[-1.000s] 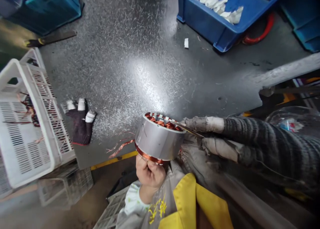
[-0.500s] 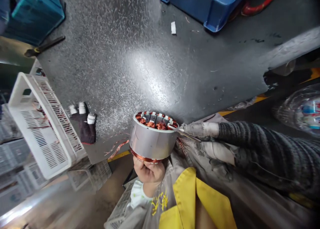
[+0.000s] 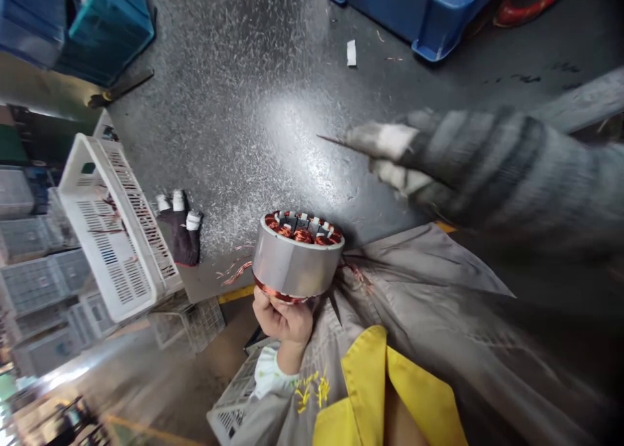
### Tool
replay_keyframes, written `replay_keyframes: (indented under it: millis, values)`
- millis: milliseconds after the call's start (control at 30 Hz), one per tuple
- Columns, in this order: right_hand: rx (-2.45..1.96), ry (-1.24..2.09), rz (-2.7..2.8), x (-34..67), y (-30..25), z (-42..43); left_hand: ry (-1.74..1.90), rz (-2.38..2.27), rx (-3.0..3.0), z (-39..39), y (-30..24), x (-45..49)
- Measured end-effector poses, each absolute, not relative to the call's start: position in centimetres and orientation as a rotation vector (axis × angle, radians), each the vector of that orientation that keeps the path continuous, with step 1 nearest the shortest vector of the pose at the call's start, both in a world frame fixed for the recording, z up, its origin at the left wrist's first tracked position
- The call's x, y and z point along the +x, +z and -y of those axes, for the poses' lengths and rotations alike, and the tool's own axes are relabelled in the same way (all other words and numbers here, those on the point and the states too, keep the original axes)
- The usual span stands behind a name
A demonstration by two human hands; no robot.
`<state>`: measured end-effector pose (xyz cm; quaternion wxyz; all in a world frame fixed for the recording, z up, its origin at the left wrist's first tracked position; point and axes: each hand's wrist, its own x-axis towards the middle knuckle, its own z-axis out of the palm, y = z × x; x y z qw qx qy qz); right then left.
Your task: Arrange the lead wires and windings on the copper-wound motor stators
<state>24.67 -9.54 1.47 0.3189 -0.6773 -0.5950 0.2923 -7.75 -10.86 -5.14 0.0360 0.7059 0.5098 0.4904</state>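
Note:
My left hand (image 3: 283,319) is closed under a round metal motor stator (image 3: 296,257) with copper windings and white slot liners on top, holding it upright near the bench's front edge. Loose copper wire ends (image 3: 234,274) trail from its lower left side. My right hand (image 3: 390,153), in a grey striped glove with taped fingertips, is lifted above and to the right of the stator, blurred by motion. It grips a thin pointed metal tool (image 3: 334,140) whose tip points left.
A grey metal bench top (image 3: 253,108) carries a dark glove (image 3: 182,231) with taped fingers, a white slotted basket (image 3: 114,225) at the left, a blue bin (image 3: 414,10) at the back, teal crates (image 3: 97,23) at the back left and a small white scrap (image 3: 351,52).
My right hand has lifted the pointed tool away from the stator's top, up and back over the bench. The left hand still holds the stator in about the same place.

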Motion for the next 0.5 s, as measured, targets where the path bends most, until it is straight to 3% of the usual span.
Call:
replay_keyframes:
  millis: [67,167,333,500]
  values:
    - [-2.052,0.642,2.017,24.8,1.4,5.4,1.503,-1.633,2.004,10.0,-5.0,-7.8]
    - [-2.105,0.567,2.138,24.1,0.3,1.0,1.437,-1.707,1.772,9.1,-4.7,-8.0]
    - [-1.697,0.265,2.046,21.5,-0.9,3.2,1.387,-1.675,1.625,9.0,-4.0,-8.1]
    - [-1.262,0.818,1.582,15.9,-2.3,7.4,1.235,-1.666,1.672,9.6,-1.2,-7.4]
